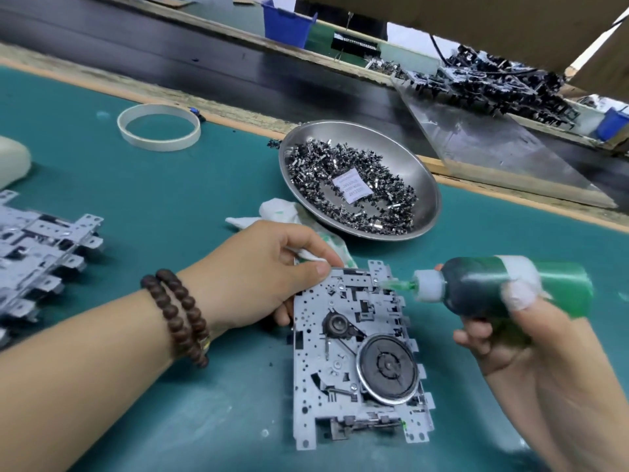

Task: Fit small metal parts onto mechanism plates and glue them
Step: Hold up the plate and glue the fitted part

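Observation:
A grey metal mechanism plate (343,362) with a black flywheel lies on the green mat, low in the middle. My left hand (258,277) grips its upper left corner, thumb on top, with a white tissue (308,255) tucked under the fingers. My right hand (531,335) grips a green glue bottle (500,287) laid sideways. Its green nozzle tip (394,285) touches the plate's upper right edge. A steel dish (422,172) behind the plate holds several small dark metal parts (374,199) and a white paper slip.
A stack of similar plates (44,257) lies at the left edge. A white ring (159,127) sits at the back left of the mat. Behind runs a black conveyor belt (170,52), with a heap of black assemblies (503,86) and blue bins (287,23) beyond.

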`<state>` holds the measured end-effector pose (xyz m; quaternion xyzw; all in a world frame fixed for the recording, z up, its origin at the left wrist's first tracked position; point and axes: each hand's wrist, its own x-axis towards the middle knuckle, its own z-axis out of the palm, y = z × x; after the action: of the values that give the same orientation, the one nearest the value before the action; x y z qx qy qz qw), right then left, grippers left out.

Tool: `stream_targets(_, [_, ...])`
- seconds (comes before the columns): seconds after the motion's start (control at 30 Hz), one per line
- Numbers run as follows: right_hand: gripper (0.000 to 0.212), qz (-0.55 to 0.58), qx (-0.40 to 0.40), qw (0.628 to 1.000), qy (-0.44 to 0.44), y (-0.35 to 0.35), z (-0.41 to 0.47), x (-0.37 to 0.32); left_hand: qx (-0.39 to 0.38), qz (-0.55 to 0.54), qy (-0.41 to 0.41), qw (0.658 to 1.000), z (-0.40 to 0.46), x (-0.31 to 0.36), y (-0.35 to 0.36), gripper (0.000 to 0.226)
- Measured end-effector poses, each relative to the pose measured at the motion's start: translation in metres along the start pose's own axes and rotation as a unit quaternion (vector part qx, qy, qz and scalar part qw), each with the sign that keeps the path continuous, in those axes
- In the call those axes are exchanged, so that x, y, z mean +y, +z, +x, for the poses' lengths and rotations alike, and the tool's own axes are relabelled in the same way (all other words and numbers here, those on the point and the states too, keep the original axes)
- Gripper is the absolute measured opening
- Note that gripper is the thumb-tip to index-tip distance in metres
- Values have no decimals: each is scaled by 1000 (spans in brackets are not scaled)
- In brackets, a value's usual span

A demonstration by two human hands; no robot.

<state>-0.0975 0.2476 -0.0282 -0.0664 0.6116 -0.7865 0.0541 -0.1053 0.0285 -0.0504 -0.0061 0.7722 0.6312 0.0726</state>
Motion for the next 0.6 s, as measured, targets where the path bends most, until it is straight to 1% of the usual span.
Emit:
stream_targets(0.03, [14,0,-6,1000,7,0,-1,1,-1,5,2,1000,0,0,0,12])
stream_targets(0.1, [15,3,-16,1000,27,2,-1,3,-3,12,4,1000,1,-1,-1,12])
stream_targets(0.13, [28,6,-17,999,38,4,-1,4,-4,12,5,1000,1,-2,-1,12])
stream_targets(0.17, [47,11,-24,998,49,4,-1,5,-4,11,7,1000,1,-3,-2,13])
stream_targets(0.2, [57,18,-27,998,60,6,-2,5,-4,9,9,1000,1,-3,-2,13])
stream_targets(0.23, [61,23,-27,997,69,6,-2,5,-3,9,11,1000,2,-4,-2,14])
stream_targets(0.4, [59,33,-62,992,108,4,-2,4,-4,6,9,1000,1,-2,-1,14])
stream_targets(0.53, [64,41,-94,986,128,5,-2,0,-2,7,6,1000,1,-1,-1,12])
stream_targets(0.6, [58,38,-98,986,131,5,-2,0,-2,9,6,1000,1,-1,-1,12])
